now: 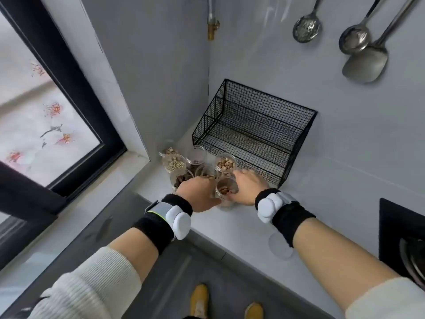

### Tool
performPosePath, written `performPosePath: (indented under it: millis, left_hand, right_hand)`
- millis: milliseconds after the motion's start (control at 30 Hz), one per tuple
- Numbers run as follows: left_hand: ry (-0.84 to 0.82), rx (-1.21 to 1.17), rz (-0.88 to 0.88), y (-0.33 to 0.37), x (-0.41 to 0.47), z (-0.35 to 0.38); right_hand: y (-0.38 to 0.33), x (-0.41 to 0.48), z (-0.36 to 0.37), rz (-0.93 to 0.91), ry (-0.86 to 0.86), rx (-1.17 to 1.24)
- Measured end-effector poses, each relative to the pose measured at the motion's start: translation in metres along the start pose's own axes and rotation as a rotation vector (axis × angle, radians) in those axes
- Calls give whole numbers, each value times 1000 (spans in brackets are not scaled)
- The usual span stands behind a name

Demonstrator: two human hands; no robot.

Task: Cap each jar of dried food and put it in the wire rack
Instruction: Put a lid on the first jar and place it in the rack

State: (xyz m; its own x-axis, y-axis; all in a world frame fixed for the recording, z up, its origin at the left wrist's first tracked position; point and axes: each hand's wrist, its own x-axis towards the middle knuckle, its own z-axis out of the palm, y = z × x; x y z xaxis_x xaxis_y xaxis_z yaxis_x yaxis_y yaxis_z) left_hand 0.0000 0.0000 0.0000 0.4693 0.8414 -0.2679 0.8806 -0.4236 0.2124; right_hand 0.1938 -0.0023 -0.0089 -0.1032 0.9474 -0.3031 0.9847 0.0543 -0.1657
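Note:
Several clear, uncapped jars of dried food stand clustered in the counter's corner, among them one with pale beans (176, 165) and one with brown nuts (226, 163). The nearest jar (226, 189), holding brown pieces, stands between my hands. My left hand (199, 194) curls round its left side and my right hand (249, 185) curls round its right side. The black wire rack (253, 132) stands just behind the jars against the wall, with nothing in it. A clear lid (279, 248) lies on the counter under my right forearm.
A window with a black frame (69, 116) is on the left. A slotted spoon (307, 25), a ladle (355, 40) and a spatula (365, 65) hang on the right wall. A black stove (402, 236) sits at the right edge. A brass valve (212, 26) is in the wall corner.

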Motion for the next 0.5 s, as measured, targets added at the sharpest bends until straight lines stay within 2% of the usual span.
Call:
performPosePath:
  millis: [167,333,500]
  left_hand:
    - [7,-30,-27,-12,-2,18]
    - [-32,-29,-23,-23,-1,40]
    - [-25,-215,11,-18,4,57]
  right_hand:
    - [-21,12,21,69,-45,-84]
    - [-30,15,27,102,31,-115]
    - [-26,0,13,131,60,56]
